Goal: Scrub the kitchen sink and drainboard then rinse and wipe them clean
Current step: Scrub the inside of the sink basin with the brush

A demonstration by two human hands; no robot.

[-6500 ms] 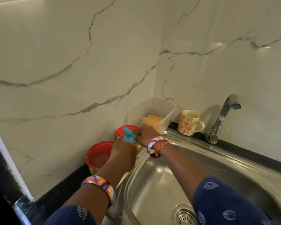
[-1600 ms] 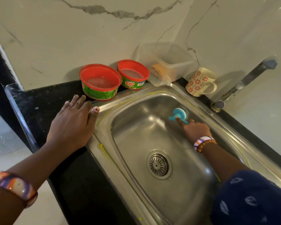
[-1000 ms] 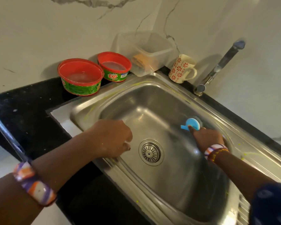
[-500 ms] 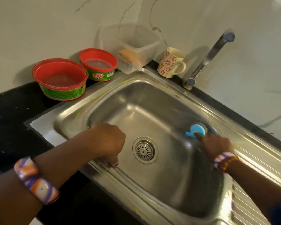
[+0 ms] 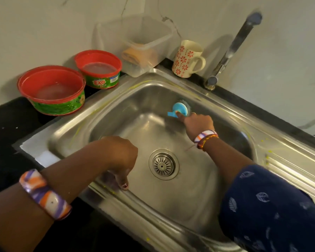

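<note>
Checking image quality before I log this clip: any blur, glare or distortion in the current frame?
Head view: dim, warm light; motion blur smears the tap and clear container; soft glare streaks the sink wall and drainboard; wide-angle bending at edges; the right hand on the blue scrubber stays fairly readable.

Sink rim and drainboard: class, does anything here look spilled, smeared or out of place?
Yes. Yellow-green streaks run along the sink rim, and small yellow specks dot the drainboard and the near rim. They look like leftover residue; nothing is knocked over.
</note>
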